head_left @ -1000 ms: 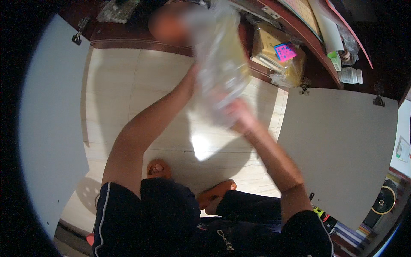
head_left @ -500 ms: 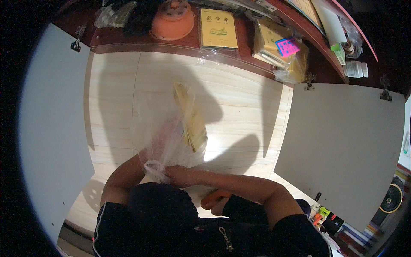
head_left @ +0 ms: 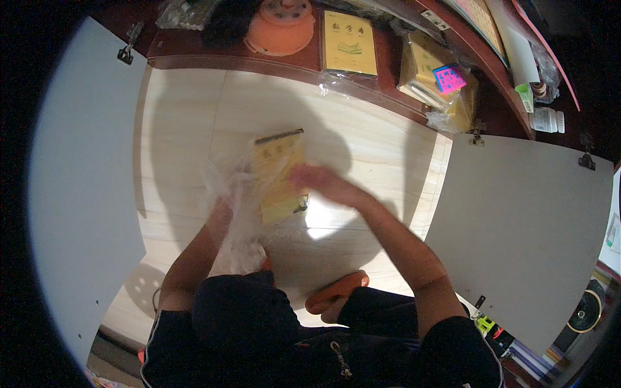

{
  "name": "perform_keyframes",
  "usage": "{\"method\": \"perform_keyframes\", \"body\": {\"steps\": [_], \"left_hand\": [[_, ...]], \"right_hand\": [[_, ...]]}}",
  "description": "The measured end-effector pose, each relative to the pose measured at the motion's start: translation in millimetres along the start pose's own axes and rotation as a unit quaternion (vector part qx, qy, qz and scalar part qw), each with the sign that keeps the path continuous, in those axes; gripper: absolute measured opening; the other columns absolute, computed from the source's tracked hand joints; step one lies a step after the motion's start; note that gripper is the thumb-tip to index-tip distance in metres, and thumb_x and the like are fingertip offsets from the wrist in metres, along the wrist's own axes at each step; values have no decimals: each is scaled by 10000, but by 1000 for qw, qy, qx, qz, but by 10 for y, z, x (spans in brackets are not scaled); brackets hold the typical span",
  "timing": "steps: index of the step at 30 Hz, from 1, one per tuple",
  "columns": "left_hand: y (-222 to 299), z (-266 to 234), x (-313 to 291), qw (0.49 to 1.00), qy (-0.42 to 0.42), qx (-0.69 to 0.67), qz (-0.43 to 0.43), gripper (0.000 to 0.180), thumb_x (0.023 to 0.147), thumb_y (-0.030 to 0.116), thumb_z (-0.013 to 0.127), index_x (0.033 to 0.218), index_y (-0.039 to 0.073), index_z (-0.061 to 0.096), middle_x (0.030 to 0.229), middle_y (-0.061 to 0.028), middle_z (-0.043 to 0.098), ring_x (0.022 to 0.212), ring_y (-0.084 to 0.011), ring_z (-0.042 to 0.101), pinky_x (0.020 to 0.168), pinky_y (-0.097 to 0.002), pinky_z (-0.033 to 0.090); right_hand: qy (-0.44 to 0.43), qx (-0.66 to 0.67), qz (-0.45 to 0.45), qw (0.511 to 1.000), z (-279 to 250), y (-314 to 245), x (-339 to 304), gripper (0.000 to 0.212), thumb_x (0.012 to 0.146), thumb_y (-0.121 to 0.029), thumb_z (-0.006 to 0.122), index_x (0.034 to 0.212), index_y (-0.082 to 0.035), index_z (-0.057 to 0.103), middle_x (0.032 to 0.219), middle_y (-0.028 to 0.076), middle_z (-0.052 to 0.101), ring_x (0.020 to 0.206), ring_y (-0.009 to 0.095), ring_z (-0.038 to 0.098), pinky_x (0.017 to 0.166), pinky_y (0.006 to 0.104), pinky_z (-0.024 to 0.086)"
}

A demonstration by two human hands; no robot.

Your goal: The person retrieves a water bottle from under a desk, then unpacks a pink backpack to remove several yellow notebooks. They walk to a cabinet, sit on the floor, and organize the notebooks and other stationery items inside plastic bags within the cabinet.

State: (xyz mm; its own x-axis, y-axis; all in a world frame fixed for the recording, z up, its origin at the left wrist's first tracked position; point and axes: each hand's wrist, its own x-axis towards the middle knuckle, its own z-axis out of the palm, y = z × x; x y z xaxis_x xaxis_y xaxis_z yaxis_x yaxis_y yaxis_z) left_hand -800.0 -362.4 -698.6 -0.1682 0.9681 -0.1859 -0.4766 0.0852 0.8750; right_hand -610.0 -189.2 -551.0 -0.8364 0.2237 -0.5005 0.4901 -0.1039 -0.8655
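The scene is viewed from the person's head, through the left of two fisheye cameras worn side by side. The lens is aimed steeply down: the dark shirt [head_left: 407, 357] is caught close up along the lower edge, the left hand [head_left: 226, 199] and the right hand [head_left: 315, 178] are framed farther out near the middle, above the pale floor [head_left: 381, 161], and the shelf [head_left: 194, 50] is taken in at the top, with straight edges bent toward the rim

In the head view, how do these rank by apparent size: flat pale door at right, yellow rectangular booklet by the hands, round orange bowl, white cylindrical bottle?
1. Pale door
2. Yellow booklet and orange bowl: too alike to rank; both partly hidden
3. White bottle
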Motion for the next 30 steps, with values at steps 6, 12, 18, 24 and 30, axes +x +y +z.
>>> {"method": "perform_keyframes", "body": {"steps": [6, 12, 18, 24, 30], "left_hand": [[-751, -838, 48, 914, -106, -391, -24, 495, 890, 407, 436, 1221, 38, 439, 1151, -107, 493, 995, -233, 512, 849, -343, 425], [902, -36, 276, 955, 272, -101, -63, 447, 906, 406, 414, 1149, 44, 515, 1001, -76, 584, 896, -201, 547, 768, -319, 448], [1220, -35, 652, 966, 248, 27, -72, 398, 892, 366, 448, 1121, 49, 523, 1014, -71, 590, 904, -186, 550, 793, -307, 437], [895, 312, 1133, 978, 152, -64, -131, 469, 864, 394, 495, 1235, 113, 437, 1163, -86, 515, 980, -218, 535, 861, -346, 423], [637, 904, 1628, 974, 32, -63, -215, 465, 824, 366, 570, 1192, 107, 458, 1073, -49, 548, 909, -165, 548, 815, -335, 437]], "right_hand": [[485, 437, 72, 754, -1210, 136, 287, 422, 867, -341, 470, 1238, -149, 408, 1172, 79, 435, 1030, 259, 451, 907, 414, 375], [450, 515, 42, 729, -1541, 127, 683, 250, 797, -367, 582, 959, -183, 531, 998, 38, 451, 896, 205, 451, 815, 382, 420], [459, 494, 18, 738, -1573, 92, 957, 112, 852, -213, 509, 781, -134, 475, 579, 4, 443, 490, 141, 431, 480, 289, 433], [430, 524, 12, 735, -786, 458, 536, 75, 870, -141, 469, 837, -75, 482, 656, 42, 466, 526, 152, 450, 468, 285, 432], [433, 572, 1, 696, -356, 356, 295, 199, 839, -167, 508, 1027, -102, 506, 914, 28, 536, 871, 187, 516, 817, 371, 420]]}}
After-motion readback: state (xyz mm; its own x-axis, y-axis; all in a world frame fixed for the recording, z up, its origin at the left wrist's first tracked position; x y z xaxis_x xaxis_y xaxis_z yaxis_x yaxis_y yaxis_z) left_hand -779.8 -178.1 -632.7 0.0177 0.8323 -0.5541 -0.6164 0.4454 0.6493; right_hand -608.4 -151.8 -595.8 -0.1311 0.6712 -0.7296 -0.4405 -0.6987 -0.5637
